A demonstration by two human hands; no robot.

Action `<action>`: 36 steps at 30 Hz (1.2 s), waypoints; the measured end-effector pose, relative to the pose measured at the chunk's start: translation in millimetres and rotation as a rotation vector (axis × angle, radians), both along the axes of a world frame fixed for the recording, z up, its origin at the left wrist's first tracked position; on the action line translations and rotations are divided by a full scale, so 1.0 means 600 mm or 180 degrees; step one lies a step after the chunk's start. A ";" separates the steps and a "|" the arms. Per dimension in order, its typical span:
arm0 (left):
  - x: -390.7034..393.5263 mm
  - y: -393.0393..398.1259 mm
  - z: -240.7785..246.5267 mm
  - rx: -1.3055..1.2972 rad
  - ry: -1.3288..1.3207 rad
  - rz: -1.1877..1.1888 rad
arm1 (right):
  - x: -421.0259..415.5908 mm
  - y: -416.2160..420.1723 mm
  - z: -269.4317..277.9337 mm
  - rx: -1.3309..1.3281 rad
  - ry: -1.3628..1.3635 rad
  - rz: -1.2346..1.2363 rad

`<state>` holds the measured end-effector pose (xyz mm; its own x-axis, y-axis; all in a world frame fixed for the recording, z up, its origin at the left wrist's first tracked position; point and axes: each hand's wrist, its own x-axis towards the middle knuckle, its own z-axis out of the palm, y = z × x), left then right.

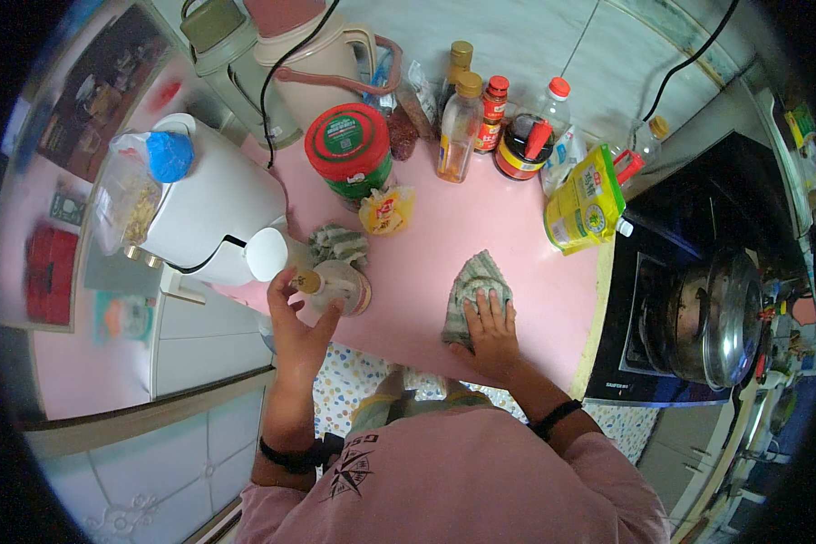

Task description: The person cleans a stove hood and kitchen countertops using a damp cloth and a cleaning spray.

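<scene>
My left hand is at a clear bottle with a gold cap, near the counter's left front edge. The thumb lies against the bottle's body, and the fingers curl around the cap side. My right hand lies flat on a folded green-and-white striped cloth, its fingers stretched out and a little apart. Under the cloth is the pink countertop. A second striped cloth is bunched just behind the bottle. Beside it stands a white-lidded container, partly hidden.
A white appliance stands left, topped by a plastic bag. Behind are a red-lidded jar, a yellow packet, thermos flasks, sauce bottles and a yellow-green pouch. A gas hob with a lidded pot is right.
</scene>
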<state>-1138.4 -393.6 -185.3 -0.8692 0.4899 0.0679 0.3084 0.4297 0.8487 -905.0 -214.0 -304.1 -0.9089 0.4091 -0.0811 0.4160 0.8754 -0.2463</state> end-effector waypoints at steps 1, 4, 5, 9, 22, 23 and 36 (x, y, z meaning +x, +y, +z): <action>-0.006 0.002 0.000 -0.0065 0.0028 -0.0033 | 0.001 0.003 0.008 -0.0076 -0.0026 -0.0002; -0.012 0.010 -0.012 0.0226 -0.0069 0.0006 | 0.002 0.007 0.012 -0.0150 -0.0107 0.0007; -0.010 0.011 -0.014 0.0460 -0.0125 0.0049 | 0.003 0.007 0.010 -0.0148 -0.0135 0.0009; -0.006 0.000 -0.050 0.0467 -0.0380 0.0126 | 0.004 0.005 0.006 -0.0076 -0.0247 -0.0006; 0.021 0.122 -0.045 0.0281 0.0273 -0.1130 | 0.043 0.009 0.034 -0.0382 -0.0374 -0.0353; 0.024 0.144 -0.045 0.0274 0.0404 -0.1357 | 0.056 0.008 0.031 -0.0339 -0.0340 -0.0393; 0.094 0.564 -0.076 0.0994 0.0522 -0.2214 | 0.149 -0.013 0.039 -0.0533 -0.0040 -0.1153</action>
<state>-1082.3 -55.5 -230.8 -0.3360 0.8558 0.3934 0.5513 -0.1599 0.8188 -815.6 -222.1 -280.9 -0.7066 0.6833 -0.1840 0.6944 0.6195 -0.3661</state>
